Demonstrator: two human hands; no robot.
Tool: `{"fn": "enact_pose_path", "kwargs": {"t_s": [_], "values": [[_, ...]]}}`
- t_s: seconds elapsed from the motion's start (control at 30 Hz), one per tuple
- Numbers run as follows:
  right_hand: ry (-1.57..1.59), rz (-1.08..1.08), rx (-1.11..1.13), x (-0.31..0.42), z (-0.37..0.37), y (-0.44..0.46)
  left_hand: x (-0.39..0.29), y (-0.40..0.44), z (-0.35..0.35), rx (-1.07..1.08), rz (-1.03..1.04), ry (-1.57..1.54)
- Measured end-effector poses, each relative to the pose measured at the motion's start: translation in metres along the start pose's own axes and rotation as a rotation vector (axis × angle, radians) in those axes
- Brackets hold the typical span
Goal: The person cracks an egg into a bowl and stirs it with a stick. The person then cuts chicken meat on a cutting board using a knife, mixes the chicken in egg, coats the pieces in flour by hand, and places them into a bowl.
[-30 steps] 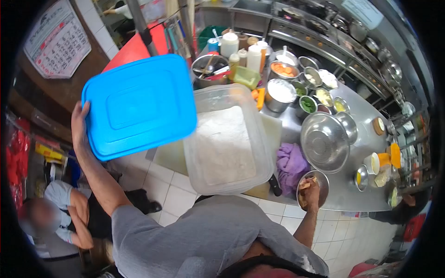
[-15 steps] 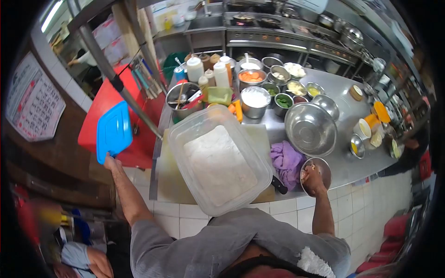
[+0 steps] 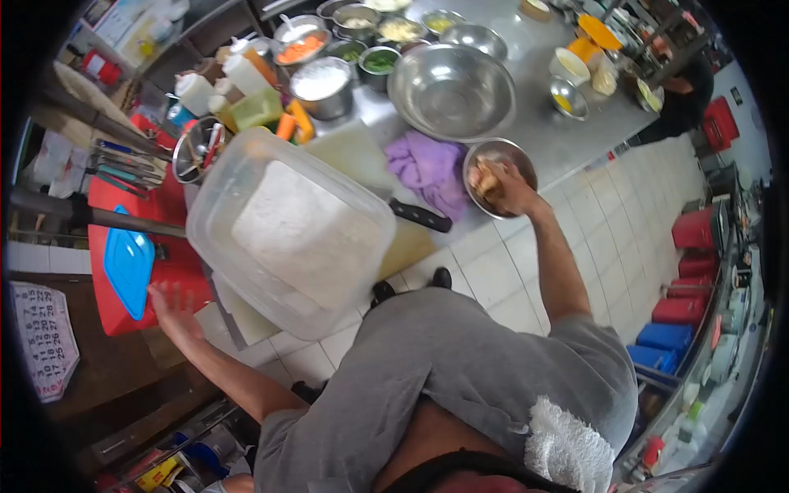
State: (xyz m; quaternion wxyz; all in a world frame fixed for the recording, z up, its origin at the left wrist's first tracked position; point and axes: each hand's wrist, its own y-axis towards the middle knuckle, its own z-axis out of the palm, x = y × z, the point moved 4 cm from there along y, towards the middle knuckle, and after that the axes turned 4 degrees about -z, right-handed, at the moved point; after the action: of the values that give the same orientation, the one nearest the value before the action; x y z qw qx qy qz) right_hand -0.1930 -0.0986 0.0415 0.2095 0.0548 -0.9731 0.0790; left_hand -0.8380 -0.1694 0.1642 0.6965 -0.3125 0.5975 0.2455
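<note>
A blue lid (image 3: 129, 261) rests on the red surface at the left. Just right of it, my left hand (image 3: 174, 310) has its fingers apart and holds nothing. My right hand (image 3: 511, 187) is in a small steel bowl (image 3: 528, 156) at the table's front edge, its fingers around pale food pieces (image 3: 486, 179). Between my hands, a clear plastic tub (image 3: 374, 222) of white powder (image 3: 288, 226) sits over the cutting board (image 3: 407, 245). A purple cloth (image 3: 427, 171) and a black-handled knife (image 3: 421, 215) lie between the tub and the bowl.
A large steel bowl (image 3: 452, 92) stands behind the cloth. Farther back are a pot of white powder (image 3: 320, 80), carrots (image 3: 302, 48), chopped greens (image 3: 380, 62) and squeeze bottles (image 3: 245, 74). A person in dark clothes (image 3: 690, 90) is at the table's far right end.
The blue lid has gone from my left hand onto the red surface, and that hand has opened. My view has turned right. My right hand stays at the small bowl.
</note>
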Motion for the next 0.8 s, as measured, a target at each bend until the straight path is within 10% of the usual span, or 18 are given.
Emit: {"fn": "enact_pose_path", "kwargs": {"t_s": [0.43,0.8], "values": [[0.41,-0.325,0.031,-0.003,-0.011,0.019,0.064,-0.097,0.071,0.354,-0.039,0.289],[-0.1,-0.097,0.105,0.021,0.01,0.043,0.053,-0.095,0.086,0.305,0.154,0.413]]}}
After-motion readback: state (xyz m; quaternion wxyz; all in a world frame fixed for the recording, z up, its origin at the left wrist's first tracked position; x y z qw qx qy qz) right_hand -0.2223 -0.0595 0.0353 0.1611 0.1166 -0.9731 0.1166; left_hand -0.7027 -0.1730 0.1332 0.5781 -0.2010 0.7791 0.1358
